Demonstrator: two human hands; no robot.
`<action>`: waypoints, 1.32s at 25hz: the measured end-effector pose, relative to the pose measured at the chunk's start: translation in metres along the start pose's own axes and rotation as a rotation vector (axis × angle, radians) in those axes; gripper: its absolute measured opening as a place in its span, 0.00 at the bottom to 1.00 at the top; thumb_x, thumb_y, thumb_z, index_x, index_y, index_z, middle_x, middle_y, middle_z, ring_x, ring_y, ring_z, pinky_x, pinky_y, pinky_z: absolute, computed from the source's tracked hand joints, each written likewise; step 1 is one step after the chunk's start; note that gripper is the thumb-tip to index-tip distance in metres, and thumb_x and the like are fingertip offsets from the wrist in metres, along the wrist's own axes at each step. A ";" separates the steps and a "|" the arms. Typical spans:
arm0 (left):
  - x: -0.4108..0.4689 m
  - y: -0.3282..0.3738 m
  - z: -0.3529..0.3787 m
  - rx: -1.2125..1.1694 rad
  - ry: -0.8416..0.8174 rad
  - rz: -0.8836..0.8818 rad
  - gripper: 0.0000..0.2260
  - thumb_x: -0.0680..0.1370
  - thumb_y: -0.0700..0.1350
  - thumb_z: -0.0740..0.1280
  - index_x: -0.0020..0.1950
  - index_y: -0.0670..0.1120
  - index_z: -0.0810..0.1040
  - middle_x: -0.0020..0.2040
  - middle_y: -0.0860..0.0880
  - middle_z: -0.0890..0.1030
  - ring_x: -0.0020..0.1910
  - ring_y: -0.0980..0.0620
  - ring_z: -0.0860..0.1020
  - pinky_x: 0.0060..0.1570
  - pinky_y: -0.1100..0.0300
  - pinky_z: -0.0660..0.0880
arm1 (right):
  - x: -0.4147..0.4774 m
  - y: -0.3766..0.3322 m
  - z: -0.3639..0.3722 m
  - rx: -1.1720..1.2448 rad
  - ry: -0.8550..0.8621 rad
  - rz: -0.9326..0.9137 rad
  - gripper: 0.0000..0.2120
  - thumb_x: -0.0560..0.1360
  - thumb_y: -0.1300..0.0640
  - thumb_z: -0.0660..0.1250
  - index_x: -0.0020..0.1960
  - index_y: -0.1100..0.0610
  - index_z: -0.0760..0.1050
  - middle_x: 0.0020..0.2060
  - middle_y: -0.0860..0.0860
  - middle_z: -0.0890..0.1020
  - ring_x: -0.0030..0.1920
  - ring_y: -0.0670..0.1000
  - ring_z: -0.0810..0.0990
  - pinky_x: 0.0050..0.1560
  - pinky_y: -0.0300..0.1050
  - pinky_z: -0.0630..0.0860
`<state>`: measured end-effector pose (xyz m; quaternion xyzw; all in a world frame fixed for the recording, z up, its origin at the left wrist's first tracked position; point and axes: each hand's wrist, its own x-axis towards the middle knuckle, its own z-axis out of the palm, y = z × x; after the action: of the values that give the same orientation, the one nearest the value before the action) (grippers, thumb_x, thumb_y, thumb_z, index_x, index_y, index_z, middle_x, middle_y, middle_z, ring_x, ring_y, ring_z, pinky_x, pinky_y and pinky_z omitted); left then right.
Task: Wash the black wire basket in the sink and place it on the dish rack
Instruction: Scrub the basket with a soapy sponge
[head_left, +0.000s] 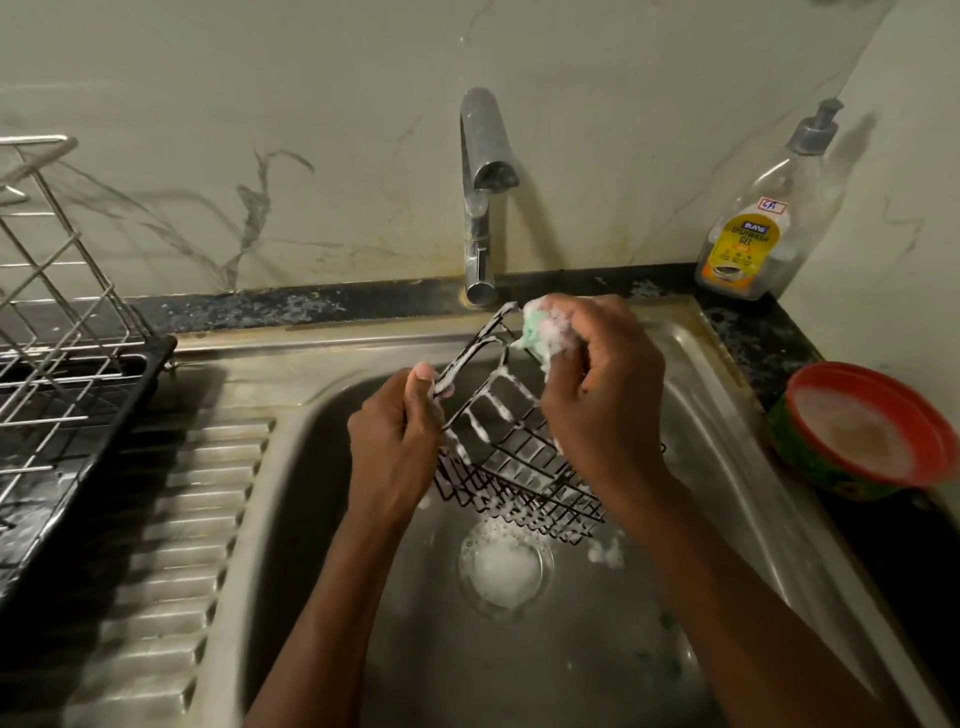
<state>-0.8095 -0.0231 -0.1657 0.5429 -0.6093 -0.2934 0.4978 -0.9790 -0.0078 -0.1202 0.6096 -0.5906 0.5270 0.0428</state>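
Dish rack cut off at the left edge, only part of its steel wires and the black tray under it show. Both forearms run out of the bottom edge. Right hand covers the near right side of the black wire basket; basket blurred, wire count not readable. Suds hide most of the sponge, just a green edge shows. Drain sits under foam. Bottle label partly legible, "dishwash gel".

Counts: one basket, one sponge, one faucet, one pump bottle, one red-rimmed bowl with cloudy liquid, one rack, two hands.

Basket is held tilted above the sink basin, over the drain, soap foam along its upper wires, not touching the rack. Left hand: fingers curled, thumb pinching the basket's left top wire. Right hand: fingers curled round the soapy sponge, pressing it on the basket's far top corner, just below the faucet base. Bottle stands at the back right corner, bowl on the counter right of the sink, both well apart from the basket.
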 end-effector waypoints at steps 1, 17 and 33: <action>0.001 -0.002 -0.003 0.018 -0.031 -0.004 0.19 0.87 0.54 0.57 0.43 0.49 0.81 0.35 0.50 0.82 0.33 0.59 0.80 0.34 0.66 0.74 | -0.003 -0.004 0.001 -0.016 -0.049 -0.078 0.15 0.75 0.68 0.61 0.59 0.63 0.80 0.51 0.57 0.80 0.49 0.43 0.73 0.47 0.20 0.66; -0.015 0.021 0.003 -0.069 0.169 -0.106 0.30 0.83 0.59 0.65 0.25 0.46 0.65 0.21 0.54 0.63 0.22 0.56 0.60 0.25 0.61 0.61 | -0.026 -0.020 0.014 0.201 -0.309 -0.026 0.10 0.76 0.65 0.70 0.57 0.61 0.84 0.40 0.53 0.82 0.38 0.49 0.79 0.36 0.40 0.76; -0.009 0.021 -0.002 -0.108 0.179 -0.218 0.31 0.80 0.61 0.69 0.20 0.51 0.67 0.19 0.57 0.61 0.21 0.58 0.58 0.31 0.60 0.58 | -0.024 0.008 0.015 0.026 -0.359 0.121 0.14 0.71 0.73 0.67 0.52 0.59 0.80 0.48 0.52 0.79 0.46 0.49 0.77 0.40 0.30 0.70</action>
<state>-0.8164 -0.0093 -0.1487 0.6023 -0.4834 -0.3283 0.5438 -0.9701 -0.0040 -0.1480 0.6577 -0.6174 0.4191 -0.1030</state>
